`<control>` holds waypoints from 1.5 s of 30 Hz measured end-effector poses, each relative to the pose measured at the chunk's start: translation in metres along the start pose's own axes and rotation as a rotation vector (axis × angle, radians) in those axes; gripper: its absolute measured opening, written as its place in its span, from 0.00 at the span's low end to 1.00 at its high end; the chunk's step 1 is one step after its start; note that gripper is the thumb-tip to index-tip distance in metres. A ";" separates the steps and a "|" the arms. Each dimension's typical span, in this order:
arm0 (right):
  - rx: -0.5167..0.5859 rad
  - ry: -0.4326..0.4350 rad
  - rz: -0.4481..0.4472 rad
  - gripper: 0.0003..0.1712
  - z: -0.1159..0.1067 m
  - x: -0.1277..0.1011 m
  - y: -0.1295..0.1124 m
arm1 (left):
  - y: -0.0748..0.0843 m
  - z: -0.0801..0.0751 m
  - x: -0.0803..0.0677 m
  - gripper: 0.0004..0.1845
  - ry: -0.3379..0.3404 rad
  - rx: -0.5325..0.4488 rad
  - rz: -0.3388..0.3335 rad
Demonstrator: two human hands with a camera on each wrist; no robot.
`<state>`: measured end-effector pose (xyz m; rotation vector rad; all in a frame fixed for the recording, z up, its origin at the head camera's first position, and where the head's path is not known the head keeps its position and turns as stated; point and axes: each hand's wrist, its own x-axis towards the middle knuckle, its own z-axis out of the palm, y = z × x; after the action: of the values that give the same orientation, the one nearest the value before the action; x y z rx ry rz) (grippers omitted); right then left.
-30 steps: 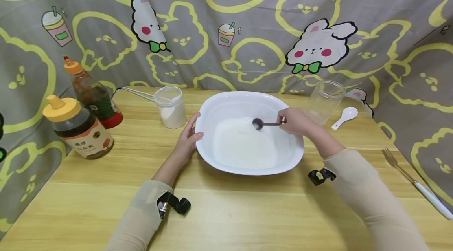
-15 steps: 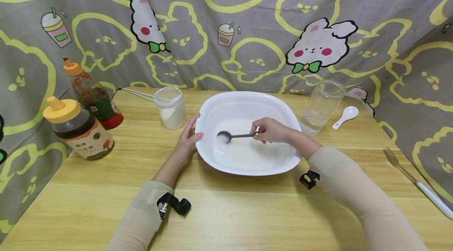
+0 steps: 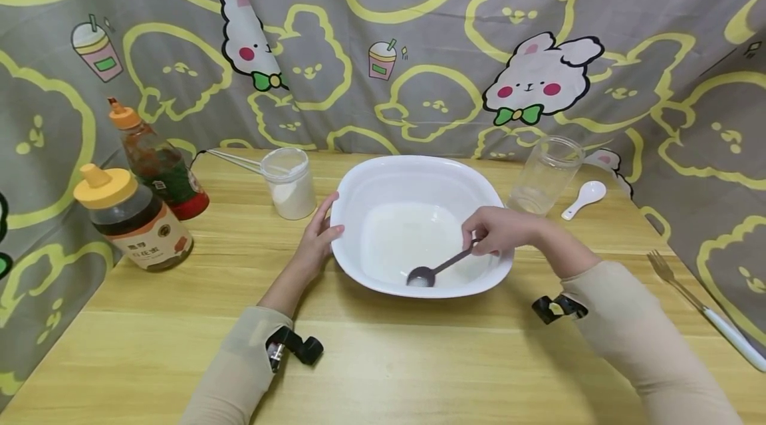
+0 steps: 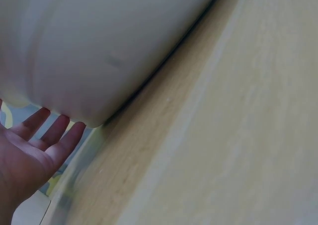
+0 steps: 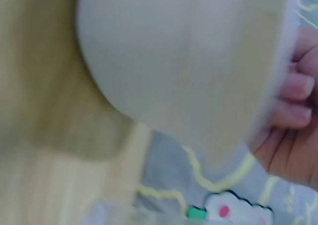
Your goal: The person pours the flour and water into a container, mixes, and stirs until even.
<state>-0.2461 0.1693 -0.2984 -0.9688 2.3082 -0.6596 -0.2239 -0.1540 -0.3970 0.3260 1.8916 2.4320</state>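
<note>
A wide white basin (image 3: 377,189) with rounded corners stands on the table, whitish liquid (image 3: 407,232) spread over its bottom. My left hand (image 3: 314,239) holds the basin's left rim, thumb at the edge; in the left wrist view its fingertips (image 4: 74,129) meet the outer wall. With my right hand (image 3: 503,232) I pinch the handle end of a dark measuring spoon (image 3: 421,275). The spoon's round bowl dips toward the liquid by the front wall. In the right wrist view the basin's wall hides the spoon, and curled fingers (image 5: 298,88) show beyond the rim.
A jar of white powder (image 3: 290,192) stands left of the basin, beside chopsticks (image 3: 233,159). Two sauce bottles, one yellow-capped (image 3: 140,225) and one orange-capped (image 3: 164,172), are farther left. To the right are a clear glass jar (image 3: 544,175), a white spoon (image 3: 586,197) and a fork (image 3: 706,308).
My right hand has swept the measuring spoon from the basin's back right over to the left, then round to the front wall. The left hand has stayed at the rim.
</note>
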 end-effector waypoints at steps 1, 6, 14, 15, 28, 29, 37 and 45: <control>-0.024 0.009 0.021 0.07 -0.004 -0.005 -0.001 | 0.000 0.000 0.000 0.35 0.000 0.002 -0.001; -0.163 0.093 0.128 0.08 -0.020 -0.025 -0.005 | 0.001 0.000 0.000 0.35 -0.004 0.003 0.002; -0.340 0.341 0.242 0.04 -0.022 -0.014 0.008 | 0.001 0.000 0.000 0.35 -0.003 0.004 0.005; -0.342 0.357 0.254 0.03 -0.021 -0.010 0.009 | 0.001 0.000 -0.001 0.35 -0.004 0.003 0.005; -0.007 0.277 0.024 0.04 0.016 0.039 0.019 | -0.001 -0.001 -0.001 0.34 -0.012 -0.003 0.014; 0.024 0.254 0.011 0.05 0.018 0.040 0.019 | -0.001 -0.001 -0.001 0.34 -0.011 -0.002 0.014; 0.121 0.054 -0.043 0.04 0.017 0.022 0.011 | 0.001 0.000 0.000 0.34 -0.010 -0.001 0.010; -0.053 0.010 0.042 0.08 -0.008 -0.013 -0.006 | -0.001 0.000 0.000 0.35 -0.010 -0.005 0.014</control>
<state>-0.2405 0.1764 -0.2852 -0.9398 2.3588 -0.5906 -0.2242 -0.1538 -0.3978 0.3516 1.8852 2.4388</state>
